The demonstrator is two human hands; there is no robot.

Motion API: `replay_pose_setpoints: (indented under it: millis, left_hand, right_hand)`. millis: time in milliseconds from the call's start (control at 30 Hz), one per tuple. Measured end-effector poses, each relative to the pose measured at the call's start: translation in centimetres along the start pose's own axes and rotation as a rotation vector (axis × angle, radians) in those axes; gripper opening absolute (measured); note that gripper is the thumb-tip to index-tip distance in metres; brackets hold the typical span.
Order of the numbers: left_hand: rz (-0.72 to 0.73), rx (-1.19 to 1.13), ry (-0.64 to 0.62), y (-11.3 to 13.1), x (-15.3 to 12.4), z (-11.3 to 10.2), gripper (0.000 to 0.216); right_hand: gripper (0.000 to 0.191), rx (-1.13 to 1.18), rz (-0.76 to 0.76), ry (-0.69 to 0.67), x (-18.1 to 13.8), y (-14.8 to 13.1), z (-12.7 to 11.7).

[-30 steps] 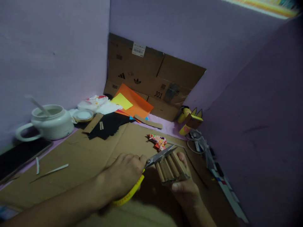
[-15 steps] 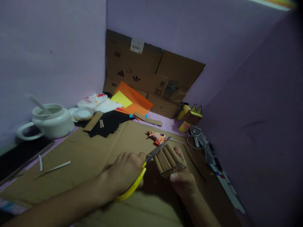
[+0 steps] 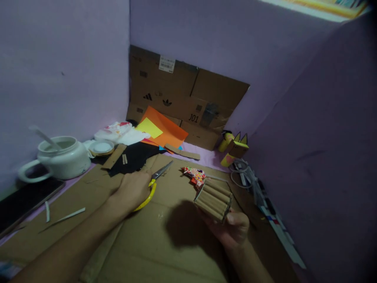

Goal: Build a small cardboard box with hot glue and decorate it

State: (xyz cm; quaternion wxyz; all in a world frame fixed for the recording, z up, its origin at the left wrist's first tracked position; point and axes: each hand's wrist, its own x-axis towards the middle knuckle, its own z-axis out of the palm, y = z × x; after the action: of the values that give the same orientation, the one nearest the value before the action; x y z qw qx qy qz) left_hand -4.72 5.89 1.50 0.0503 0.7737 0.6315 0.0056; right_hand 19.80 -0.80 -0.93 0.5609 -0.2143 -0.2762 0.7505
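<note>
My left hand [image 3: 132, 189] is closed around the yellow handles of a pair of scissors [image 3: 150, 193], low over the cardboard sheet. The blades are together and point away to the right. In my right hand [image 3: 234, 228] is a folded, ribbed cardboard piece [image 3: 215, 199], tilted, its ridges running lengthwise. My thumb presses its near right edge and the other fingers are mostly hidden beneath. Just behind that piece lies a small colourful patterned scrap [image 3: 194, 175] with red and orange parts.
A cardboard sheet [image 3: 141, 243] covers the work surface. At left stand a white pot [image 3: 66, 161] and a dark phone-like slab [image 3: 32, 196]. Behind lie black paper [image 3: 137, 155], orange paper [image 3: 172, 131] and a cardboard strip [image 3: 182, 152]. Yellow paper figures [image 3: 237, 149] and cables [image 3: 241, 173] are at right.
My left hand has moved left with the scissors, away from the ribbed cardboard, and the blades have closed. My right hand has turned the cardboard and moved slightly right. The view has tilted up slightly.
</note>
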Motion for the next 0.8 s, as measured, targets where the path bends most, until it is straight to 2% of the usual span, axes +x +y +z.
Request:
replay_pose_setpoints:
  millis: [167,367,433,500,567,633,700,733,800]
  left_hand:
    - [-0.021,-0.024,-0.025,-1.0,0.6,0.2,0.035]
    - [0.038,-0.059,-0.049,-1.4,0.7,-0.2,0.041]
    - [0.052,-0.073,-0.033,-1.4,0.6,-0.4,0.039]
    - [0.032,-0.149,0.045,-1.2,0.6,-0.5,0.038]
    - [0.014,-0.354,0.159,-0.6,0.4,-0.5,0.038]
    - [0.066,-0.689,0.189,0.5,-0.1,-0.3,0.042]
    - [0.227,-1.056,0.033,2.0,-1.0,0.1,0.058]
    - [0.316,-1.205,-0.071,2.7,-1.5,0.4,0.069]
    - [0.395,-1.398,-0.245,4.1,-2.3,1.0,0.080]
  right_hand:
    - [0.077,0.027,-0.008,0.019,0.1,0.1,0.0]
    - [0.081,-0.150,-0.143,0.027,0.5,0.7,1.6]
    - [0.082,-0.186,-0.161,0.023,0.5,0.6,1.8]
    - [0.082,-0.223,-0.181,0.038,0.5,0.5,1.6]
    - [0.084,-0.313,-0.212,0.080,0.6,0.6,1.3]
    - [0.088,-0.504,-0.266,0.131,0.6,1.0,1.0]
    - [0.086,-0.751,-0.345,0.163,0.7,1.7,0.8]
    - [0.081,-0.878,-0.386,0.148,0.7,2.1,0.7]
    - [0.072,-1.082,-0.481,0.065,0.6,2.8,0.5]
